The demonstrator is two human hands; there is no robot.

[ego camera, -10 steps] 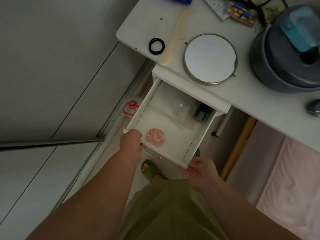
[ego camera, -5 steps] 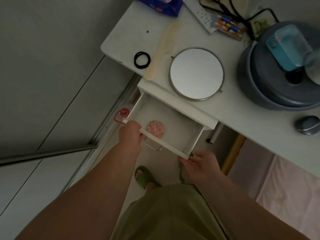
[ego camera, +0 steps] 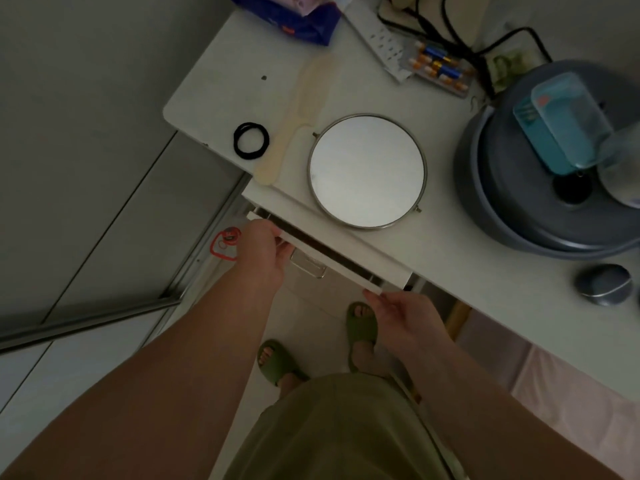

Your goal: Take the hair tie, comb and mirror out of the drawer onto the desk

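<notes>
On the white desk (ego camera: 460, 258) lie a black hair tie (ego camera: 251, 143), a cream comb (ego camera: 294, 119) right of it, and a round metal-rimmed mirror (ego camera: 367, 170) near the front edge. Below the edge, the white drawer (ego camera: 332, 263) is pushed almost fully in; only a dark slit shows. My left hand (ego camera: 265, 252) grips the drawer front's left end beside the metal handle (ego camera: 308, 263). My right hand (ego camera: 403, 315) holds its right end with the fingertips.
A grey round appliance (ego camera: 540, 188) with a blue container stands at the desk's right. A power strip (ego camera: 379, 39), batteries (ego camera: 440, 69), cables and a blue packet (ego camera: 298, 19) sit at the back. A small grey case (ego camera: 604, 284) lies at right. Red object (ego camera: 225, 242) on the floor.
Both hands have pushed the drawer inward from about half open to nearly shut. The pink item inside is hidden now. The camera view has shifted down the desk.
</notes>
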